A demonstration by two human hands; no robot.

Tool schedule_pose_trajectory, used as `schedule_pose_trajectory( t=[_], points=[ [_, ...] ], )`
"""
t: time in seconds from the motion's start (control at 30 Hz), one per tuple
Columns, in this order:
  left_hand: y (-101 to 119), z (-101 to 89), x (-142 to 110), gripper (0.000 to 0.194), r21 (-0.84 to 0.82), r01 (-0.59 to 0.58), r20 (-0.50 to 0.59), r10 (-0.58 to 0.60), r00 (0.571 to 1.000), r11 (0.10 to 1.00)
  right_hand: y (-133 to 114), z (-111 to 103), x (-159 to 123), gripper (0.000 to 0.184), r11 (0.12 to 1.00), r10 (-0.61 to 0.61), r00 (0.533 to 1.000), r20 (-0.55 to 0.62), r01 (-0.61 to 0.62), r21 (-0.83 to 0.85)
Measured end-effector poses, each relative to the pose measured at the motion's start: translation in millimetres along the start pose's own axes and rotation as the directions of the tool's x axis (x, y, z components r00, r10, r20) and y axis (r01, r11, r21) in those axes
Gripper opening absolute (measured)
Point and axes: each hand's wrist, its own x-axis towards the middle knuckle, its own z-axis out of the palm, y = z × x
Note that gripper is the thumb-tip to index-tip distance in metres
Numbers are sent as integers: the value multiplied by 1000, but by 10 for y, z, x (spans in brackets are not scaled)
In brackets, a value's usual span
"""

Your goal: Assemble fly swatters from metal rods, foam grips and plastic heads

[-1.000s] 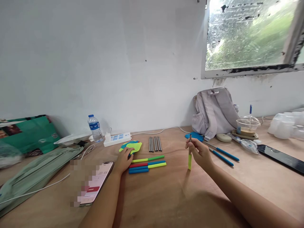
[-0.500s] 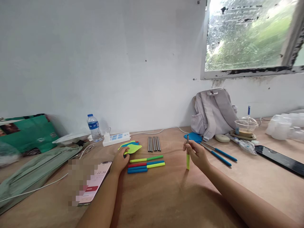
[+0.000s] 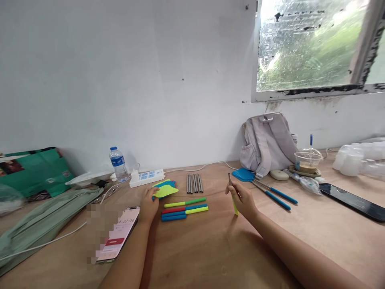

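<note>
My left hand (image 3: 149, 204) pinches the left edge of a yellow-green fly swatter head (image 3: 167, 192), which lies over the blue swatter head (image 3: 166, 184) in a small pile. My right hand (image 3: 243, 197) is closed around a metal tube with a yellow-green handle (image 3: 236, 208), its top leaning left and its lower end near the table. Between my hands lie coloured handles: a yellow and green pair (image 3: 184, 202), a red one (image 3: 174, 210) in line with a blue one, and a short blue one (image 3: 173, 218). Several metal tubes (image 3: 195, 184) stand in a row behind them, lying flat.
At the right lie blue fly swatters (image 3: 275, 198) with metal shafts, before a grey backpack (image 3: 269, 144). A phone (image 3: 118, 237) is beside my left forearm. A power strip (image 3: 147, 177) and a water bottle (image 3: 119, 165) stand along the wall; a black tray-like object (image 3: 351, 200) lies far right.
My left fingers have gone from resting by the pile to the yellow-green head's edge, and that head has shifted. In my right hand the tube has tipped from upright to leftward.
</note>
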Motion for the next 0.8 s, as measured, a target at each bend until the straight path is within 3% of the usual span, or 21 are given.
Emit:
schedule_pose_trajectory(
  t=[0.1,0.17,0.2,0.23,0.27,0.4,0.47,0.53,0.57,0.67,0.8],
  points=[
    [117,-31,12,25,-49,69,-113,-74,991,996,32,4,-16,24,1000,14,1000,-7,-14,-8],
    [270,-13,34,21,-314,224,-190,-292,937,923,57,7,-23,25,1000,21,1000,5,-20,-10],
    [366,10,49,19,-523,306,-189,-459,868,795,68,9,-24,25,1000,23,1000,12,-23,-10],
    [471,39,66,20,-749,338,-134,-629,766,571,78,10,-22,25,1000,25,1000,18,-25,-7],
    [580,72,82,18,-820,331,-96,-681,726,468,88,12,-16,26,1000,27,999,20,-27,-3],
    [973,183,111,14,-923,318,60,-737,673,216,132,15,29,27,998,56,998,-10,-56,2],
    [1114,214,89,12,-942,335,228,-771,594,-20,167,18,45,28,996,89,996,-27,-89,8],
    [1211,240,38,10,-915,355,362,-771,523,-189,212,24,38,26,990,133,990,-42,-131,48],
    [1245,255,5,10,-901,368,401,-766,501,-231,236,29,25,25,985,158,986,-54,-154,75],
    [1303,306,-109,10,-874,413,451,-747,489,-257,296,45,-41,17,965,230,973,-25,-225,133],
    [1334,361,-228,12,-853,460,485,-698,527,-245,271,41,-108,15,950,277,932,234,-302,79]
  ],
)
